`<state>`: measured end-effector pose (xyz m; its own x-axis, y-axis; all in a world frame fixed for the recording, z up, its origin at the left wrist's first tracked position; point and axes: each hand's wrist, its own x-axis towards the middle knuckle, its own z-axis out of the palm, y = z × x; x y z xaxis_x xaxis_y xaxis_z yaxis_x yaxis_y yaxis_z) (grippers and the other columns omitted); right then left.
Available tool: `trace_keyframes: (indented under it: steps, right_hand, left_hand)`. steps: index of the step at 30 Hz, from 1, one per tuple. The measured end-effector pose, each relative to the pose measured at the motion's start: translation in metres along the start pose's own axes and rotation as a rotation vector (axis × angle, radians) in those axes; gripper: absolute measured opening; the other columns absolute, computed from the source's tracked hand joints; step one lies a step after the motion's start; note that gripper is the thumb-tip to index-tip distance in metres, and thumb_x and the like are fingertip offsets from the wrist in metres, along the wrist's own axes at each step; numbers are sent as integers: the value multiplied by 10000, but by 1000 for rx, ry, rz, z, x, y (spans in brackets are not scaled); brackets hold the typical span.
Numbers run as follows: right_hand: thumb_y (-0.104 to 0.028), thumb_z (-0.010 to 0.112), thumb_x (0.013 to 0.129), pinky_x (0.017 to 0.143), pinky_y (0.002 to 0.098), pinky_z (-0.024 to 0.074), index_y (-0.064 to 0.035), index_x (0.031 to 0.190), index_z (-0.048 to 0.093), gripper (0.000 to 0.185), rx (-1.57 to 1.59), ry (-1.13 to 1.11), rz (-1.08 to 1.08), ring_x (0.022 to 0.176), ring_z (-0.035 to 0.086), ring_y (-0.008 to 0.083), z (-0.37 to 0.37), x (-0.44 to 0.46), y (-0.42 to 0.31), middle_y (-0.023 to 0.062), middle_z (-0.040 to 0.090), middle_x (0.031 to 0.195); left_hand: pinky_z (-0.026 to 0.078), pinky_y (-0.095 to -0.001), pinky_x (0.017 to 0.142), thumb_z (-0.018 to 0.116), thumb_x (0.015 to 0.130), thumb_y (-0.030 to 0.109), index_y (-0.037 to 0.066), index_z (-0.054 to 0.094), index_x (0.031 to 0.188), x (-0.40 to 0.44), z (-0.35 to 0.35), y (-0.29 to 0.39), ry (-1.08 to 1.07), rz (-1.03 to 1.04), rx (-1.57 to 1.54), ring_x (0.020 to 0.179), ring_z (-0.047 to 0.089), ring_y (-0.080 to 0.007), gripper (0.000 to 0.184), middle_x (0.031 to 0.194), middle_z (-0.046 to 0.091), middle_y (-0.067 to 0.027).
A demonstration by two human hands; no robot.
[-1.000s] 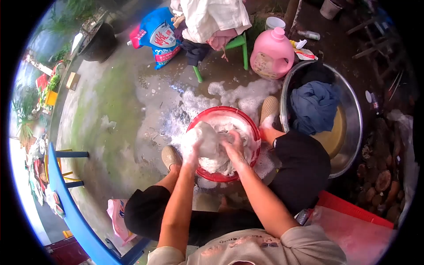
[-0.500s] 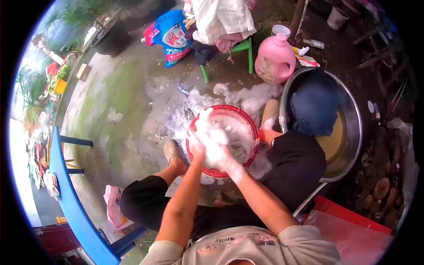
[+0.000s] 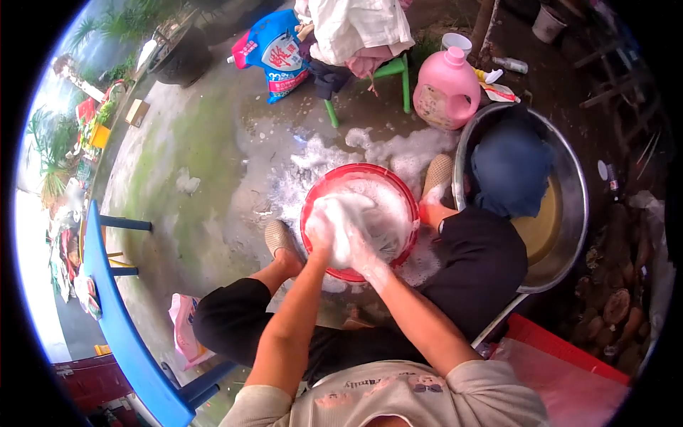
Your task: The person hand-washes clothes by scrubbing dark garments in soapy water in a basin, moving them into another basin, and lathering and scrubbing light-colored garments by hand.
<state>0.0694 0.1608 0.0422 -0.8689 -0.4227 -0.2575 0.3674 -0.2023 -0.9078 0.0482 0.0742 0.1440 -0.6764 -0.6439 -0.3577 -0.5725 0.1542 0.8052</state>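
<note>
A red basin (image 3: 307, 206) stands on the ground between my feet, with white suds inside. Over its left half, a white cloth (image 3: 340, 213) thick with foam is bunched between my hands. My left hand (image 3: 319, 233) is closed on the cloth's left side, its fingers partly covered in lather. From the right, my right hand (image 3: 361, 250) presses against the same bundle, fingers closed and mostly hidden by foam. The cloth's exact shape cannot be made out under the suds.
To the right is a metal tub (image 3: 580, 213) with dark blue cloth (image 3: 512, 171) and brownish water. A pink jug (image 3: 447, 89), a green stool (image 3: 404, 85) piled with clothes and a blue detergent bag (image 3: 279, 57) stand ahead. A blue bench (image 3: 117, 306) is at left.
My hands and the foamy cloth have come slightly lower into the basin. The bundle looks more gathered, and the foam at the basin's upper left edge has gone from the rim.
</note>
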Motion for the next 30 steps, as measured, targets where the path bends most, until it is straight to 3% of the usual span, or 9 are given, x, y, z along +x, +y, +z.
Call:
trace_keyframes:
  steps: [2,7,9,11,12,16,22,26,30]
  right_hand:
    - [-323,466,978,1027,312,376,-29,1358,407,484,611,-2,179,1168,480,179,3,-9,-110,85,490,1284]
    - [-290,458,949,961,305,440,-53,1241,520,380,708,-470,-80,1065,556,166,-43,15,-59,88,578,1166]
    - [-253,501,933,925,324,472,-55,1199,552,335,1026,-667,-7,1017,587,173,-47,10,-88,82,614,1111]
    - [-237,574,882,846,300,496,-40,1156,572,337,444,111,302,959,598,171,-19,15,-79,93,612,1070]
    - [-228,562,889,862,310,492,-25,1150,580,331,747,201,341,974,605,185,-17,9,-107,93,630,1054]
    - [-357,528,932,1005,416,412,-37,1226,539,435,845,92,150,1145,545,256,-37,5,-184,118,598,1203]
    - [-408,524,923,1064,477,339,-18,1323,460,562,944,-104,123,1239,472,307,-39,7,-184,135,519,1326]
    - [-282,648,831,1000,464,421,-5,1264,502,534,875,-2,166,1163,529,298,-42,7,-178,128,562,1247]
    - [-177,700,771,964,452,462,16,1224,525,523,763,-52,217,1089,577,296,-51,2,-181,133,599,1175]
  left_hand:
    - [464,-431,891,480,944,346,-1,520,1255,32,23,-60,-4,385,30,1006,601,-330,467,1140,594,-243]
    - [408,-477,955,670,799,315,-22,445,1321,-94,22,13,34,842,568,1131,496,-457,661,1262,468,-323]
    - [455,-485,865,672,791,324,-18,506,1236,-65,17,-24,0,807,619,1013,574,-433,585,1132,557,-301]
    - [500,-469,698,635,825,310,-20,608,1025,-29,1,-5,47,349,596,797,629,-415,386,867,639,-253]
    - [501,-433,680,591,877,312,-34,627,978,-16,-10,0,135,221,442,720,636,-344,362,768,630,-209]
    - [436,-309,844,548,919,216,28,618,1047,-32,-65,-5,-141,62,-678,988,557,-167,238,1047,611,-36]
    - [438,-325,874,670,809,174,60,627,1054,-35,-92,-73,-260,296,-33,1009,562,-193,274,1038,615,-58]
    - [433,-348,901,688,721,130,62,639,1042,-33,-56,-25,-221,195,-318,1086,540,-212,332,1061,616,-109]
    - [430,-356,928,696,709,146,73,644,1068,-14,-19,-1,-234,517,-266,1109,533,-232,370,1060,631,-109]
